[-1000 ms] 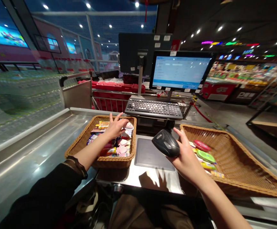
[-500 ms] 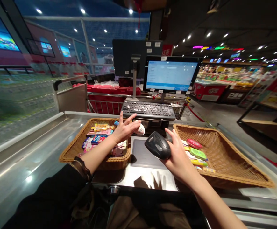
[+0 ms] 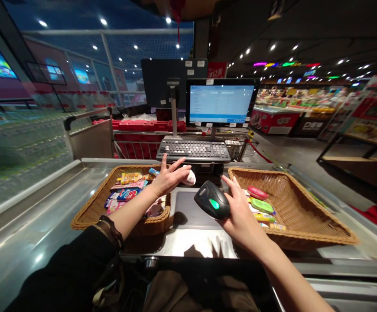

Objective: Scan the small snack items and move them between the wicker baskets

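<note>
Both hands [image 3: 166, 178] [image 3: 242, 216] hold something: white item [image 3: 190, 177] left, black scanner [image 3: 210, 199] right.

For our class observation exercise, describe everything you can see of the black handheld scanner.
The scanner has a rounded, black, smooth-looking shell, apparently plastic, with a green light glowing on its upper surface. The right hand grips it, hiding any handle; its head juts leftward from the hand, over the grey panel.

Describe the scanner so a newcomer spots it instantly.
Find the lit monitor, then the black keyboard below it. Closer in, the right hand grips the scanner: black and rounded, set apart from the small white item in the left hand by its glowing green light.
</note>
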`<action>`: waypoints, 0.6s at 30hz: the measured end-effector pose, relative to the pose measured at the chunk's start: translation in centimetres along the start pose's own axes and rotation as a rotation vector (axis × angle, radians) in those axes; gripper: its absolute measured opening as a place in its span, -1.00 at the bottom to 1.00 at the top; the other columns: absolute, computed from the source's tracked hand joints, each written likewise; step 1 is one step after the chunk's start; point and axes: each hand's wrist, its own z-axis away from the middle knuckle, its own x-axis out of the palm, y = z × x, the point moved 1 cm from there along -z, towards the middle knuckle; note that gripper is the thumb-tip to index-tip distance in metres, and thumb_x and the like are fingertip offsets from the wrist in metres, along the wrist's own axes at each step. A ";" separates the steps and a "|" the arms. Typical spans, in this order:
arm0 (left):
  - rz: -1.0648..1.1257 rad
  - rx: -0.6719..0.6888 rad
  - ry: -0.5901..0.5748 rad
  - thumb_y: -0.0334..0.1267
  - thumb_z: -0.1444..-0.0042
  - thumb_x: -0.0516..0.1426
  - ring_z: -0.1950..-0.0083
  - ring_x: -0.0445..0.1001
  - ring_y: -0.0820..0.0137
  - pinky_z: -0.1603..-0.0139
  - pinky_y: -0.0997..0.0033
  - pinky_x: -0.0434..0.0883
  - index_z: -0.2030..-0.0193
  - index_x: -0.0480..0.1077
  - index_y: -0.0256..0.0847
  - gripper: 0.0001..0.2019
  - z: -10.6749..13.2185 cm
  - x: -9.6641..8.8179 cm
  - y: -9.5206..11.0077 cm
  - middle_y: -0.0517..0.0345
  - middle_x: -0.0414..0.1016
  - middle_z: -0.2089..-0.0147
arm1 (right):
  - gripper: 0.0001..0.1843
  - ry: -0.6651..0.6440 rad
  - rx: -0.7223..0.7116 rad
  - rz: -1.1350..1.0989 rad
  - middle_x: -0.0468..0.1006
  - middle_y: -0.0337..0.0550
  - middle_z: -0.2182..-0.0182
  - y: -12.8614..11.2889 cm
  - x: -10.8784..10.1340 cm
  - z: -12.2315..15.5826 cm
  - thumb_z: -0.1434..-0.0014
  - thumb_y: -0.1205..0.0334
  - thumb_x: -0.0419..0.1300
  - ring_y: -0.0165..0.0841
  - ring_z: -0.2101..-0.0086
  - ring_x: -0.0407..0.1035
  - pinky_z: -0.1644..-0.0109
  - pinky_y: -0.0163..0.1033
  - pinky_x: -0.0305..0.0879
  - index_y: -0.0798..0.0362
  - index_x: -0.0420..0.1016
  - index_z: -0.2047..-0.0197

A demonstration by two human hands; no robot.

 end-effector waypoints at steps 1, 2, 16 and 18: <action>-0.002 0.004 0.010 -0.33 -0.40 -0.02 -0.48 0.14 0.22 -0.42 -0.42 -0.55 -0.05 0.43 -0.01 -0.75 -0.2 0.1 0.1 0.16 0.49 -0.26 | -0.66 0.002 0.009 -0.005 0.09 0.27 -0.39 0.1 -0.1 0.1 -0.03 0.40 0.17 0.21 -0.42 -0.15 -0.42 0.39 -0.10 0.13 0.50 0.08; -0.003 0.009 0.019 -0.32 -0.40 -0.02 -0.48 0.14 0.22 -0.42 -0.43 -0.54 -0.04 0.43 -0.02 -0.76 -0.5 0.1 0.2 0.15 0.49 -0.25 | -0.67 0.004 0.022 -0.011 0.08 0.26 -0.39 0.3 -0.2 0.2 -0.03 0.40 0.17 0.20 -0.42 -0.17 -0.42 0.39 -0.10 0.13 0.51 0.08; 0.221 0.281 -0.030 -0.44 -0.15 0.11 -0.47 0.15 0.04 -0.41 -0.51 -0.41 -0.05 0.37 -0.13 -0.68 -14.3 6.6 12.3 -0.01 0.55 -0.15 | -0.67 0.514 0.468 -0.052 0.19 0.13 -0.33 12.0 -9.6 8.3 0.03 0.25 0.30 0.09 -0.35 0.08 -0.42 0.27 -0.02 0.03 0.53 0.12; 0.251 0.327 -0.121 -0.46 -0.13 0.11 -0.48 0.12 0.03 -0.41 -0.53 -0.40 0.00 0.37 -0.16 -0.71 -16.7 8.3 15.3 -0.02 0.56 -0.11 | -0.67 0.584 0.510 -0.056 0.26 0.11 -0.29 13.6 -10.6 10.0 0.02 0.19 0.31 0.07 -0.31 0.15 -0.42 0.25 0.01 0.01 0.53 0.13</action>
